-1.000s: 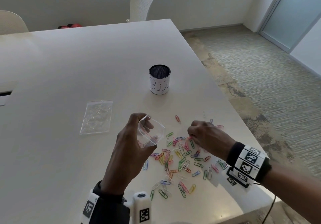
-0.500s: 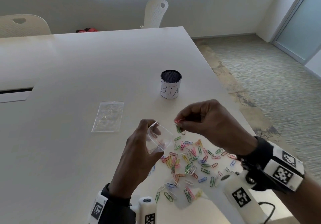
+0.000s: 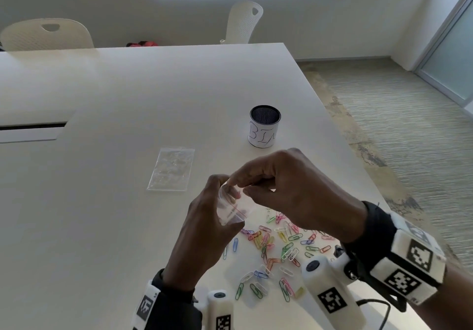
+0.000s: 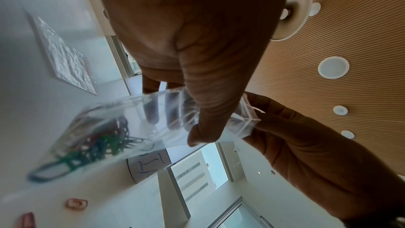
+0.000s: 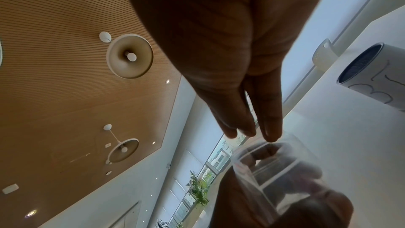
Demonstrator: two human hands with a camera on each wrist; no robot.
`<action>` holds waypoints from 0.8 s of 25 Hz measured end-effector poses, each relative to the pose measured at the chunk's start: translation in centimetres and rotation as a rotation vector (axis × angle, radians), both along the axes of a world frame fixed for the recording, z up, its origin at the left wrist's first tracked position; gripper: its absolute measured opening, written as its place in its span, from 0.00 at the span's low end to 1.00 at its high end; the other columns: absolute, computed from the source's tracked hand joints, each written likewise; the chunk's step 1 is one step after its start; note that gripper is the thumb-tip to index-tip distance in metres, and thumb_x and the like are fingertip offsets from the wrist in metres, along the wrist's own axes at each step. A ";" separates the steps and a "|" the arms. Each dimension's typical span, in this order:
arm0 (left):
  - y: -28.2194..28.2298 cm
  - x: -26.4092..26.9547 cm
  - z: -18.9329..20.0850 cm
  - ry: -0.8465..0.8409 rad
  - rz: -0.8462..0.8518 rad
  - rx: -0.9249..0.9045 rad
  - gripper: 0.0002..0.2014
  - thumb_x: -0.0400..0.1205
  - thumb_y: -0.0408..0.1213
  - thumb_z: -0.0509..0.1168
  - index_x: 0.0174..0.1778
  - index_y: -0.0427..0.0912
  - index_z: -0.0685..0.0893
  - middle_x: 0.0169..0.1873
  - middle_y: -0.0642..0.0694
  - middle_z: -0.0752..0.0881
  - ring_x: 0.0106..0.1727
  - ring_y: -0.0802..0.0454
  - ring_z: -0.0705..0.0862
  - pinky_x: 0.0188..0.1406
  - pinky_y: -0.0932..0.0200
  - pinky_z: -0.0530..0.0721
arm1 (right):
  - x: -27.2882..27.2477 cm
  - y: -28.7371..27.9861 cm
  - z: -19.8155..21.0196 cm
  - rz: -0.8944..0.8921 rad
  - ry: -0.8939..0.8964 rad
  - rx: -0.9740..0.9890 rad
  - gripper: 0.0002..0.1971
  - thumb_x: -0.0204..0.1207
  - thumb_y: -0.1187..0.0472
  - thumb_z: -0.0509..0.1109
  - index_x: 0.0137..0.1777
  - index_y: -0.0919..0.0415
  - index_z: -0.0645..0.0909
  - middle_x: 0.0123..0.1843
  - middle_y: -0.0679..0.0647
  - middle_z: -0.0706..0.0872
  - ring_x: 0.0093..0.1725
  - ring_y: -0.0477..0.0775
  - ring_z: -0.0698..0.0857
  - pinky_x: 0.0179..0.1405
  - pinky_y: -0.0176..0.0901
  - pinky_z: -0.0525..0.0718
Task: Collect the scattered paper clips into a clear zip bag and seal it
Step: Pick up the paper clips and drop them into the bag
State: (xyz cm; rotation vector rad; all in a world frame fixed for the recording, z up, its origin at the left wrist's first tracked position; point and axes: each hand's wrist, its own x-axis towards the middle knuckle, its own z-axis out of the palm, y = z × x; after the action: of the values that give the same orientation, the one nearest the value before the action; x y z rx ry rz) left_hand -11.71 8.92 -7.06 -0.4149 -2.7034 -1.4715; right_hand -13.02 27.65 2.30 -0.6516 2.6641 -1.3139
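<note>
Above the scattered paper clips [image 3: 279, 247], your left hand [image 3: 204, 230] grips the clear zip bag [image 3: 233, 207] open; your right hand [image 3: 294, 191] holds its fingertips [image 5: 270, 136] together at the bag's mouth.

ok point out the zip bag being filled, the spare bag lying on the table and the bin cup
zip bag [image 3: 231, 210]: head view, clear side wall below its open mouth
spare bag [image 3: 172, 169]: head view, middle of the flat plastic
bin cup [image 3: 263, 135]: head view, white labelled side

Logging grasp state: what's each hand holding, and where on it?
Left hand grips the clear zip bag around its upper part, thumb in front. Right hand is at the bag's open mouth; whether it pinches anything can't be told.
</note>
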 end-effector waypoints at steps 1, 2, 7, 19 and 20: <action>-0.2 -0.1 -0.1 0.014 0.004 -0.001 0.28 0.75 0.34 0.83 0.61 0.58 0.74 0.49 0.65 0.87 0.52 0.62 0.88 0.44 0.78 0.83 | -0.1 0.1 0.3 0.003 0.015 -0.001 0.09 0.81 0.69 0.78 0.55 0.57 0.95 0.48 0.47 0.98 0.46 0.38 0.95 0.52 0.42 0.94; -0.6 -0.1 -0.1 0.030 0.009 0.000 0.28 0.75 0.34 0.83 0.61 0.57 0.75 0.50 0.65 0.86 0.53 0.62 0.87 0.46 0.77 0.83 | -0.3 0.1 0.5 -0.017 0.046 -0.016 0.08 0.80 0.68 0.79 0.54 0.57 0.95 0.47 0.46 0.98 0.46 0.37 0.95 0.52 0.36 0.94; -2.6 0.1 0.6 0.061 0.078 0.072 0.25 0.76 0.38 0.82 0.64 0.54 0.78 0.50 0.59 0.88 0.54 0.57 0.88 0.48 0.70 0.86 | -3.0 0.8 -4.5 -0.160 0.057 0.023 0.05 0.80 0.65 0.80 0.53 0.57 0.94 0.45 0.47 0.95 0.43 0.43 0.94 0.51 0.41 0.94; -3.9 0.3 0.6 0.063 0.126 0.082 0.24 0.75 0.36 0.81 0.62 0.54 0.77 0.48 0.58 0.88 0.52 0.56 0.88 0.47 0.70 0.85 | -1.1 -1.1 -14.7 0.240 0.033 0.588 0.19 0.79 0.40 0.76 0.63 0.47 0.82 0.67 0.47 0.80 0.64 0.47 0.76 0.60 0.38 0.78; -3.8 0.3 0.6 0.060 0.120 0.084 0.24 0.75 0.36 0.81 0.62 0.55 0.77 0.48 0.58 0.88 0.52 0.56 0.88 0.47 0.70 0.85 | -1.0 -1.0 -14.8 0.257 0.044 0.560 0.12 0.82 0.44 0.74 0.60 0.48 0.84 0.65 0.47 0.82 0.63 0.47 0.77 0.58 0.38 0.77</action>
State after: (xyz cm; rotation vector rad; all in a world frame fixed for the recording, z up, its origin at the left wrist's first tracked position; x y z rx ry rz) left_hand -11.40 5.13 -6.47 -0.2826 -2.5614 -1.5080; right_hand -14.03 26.68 -12.48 -0.8945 2.6736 -0.4591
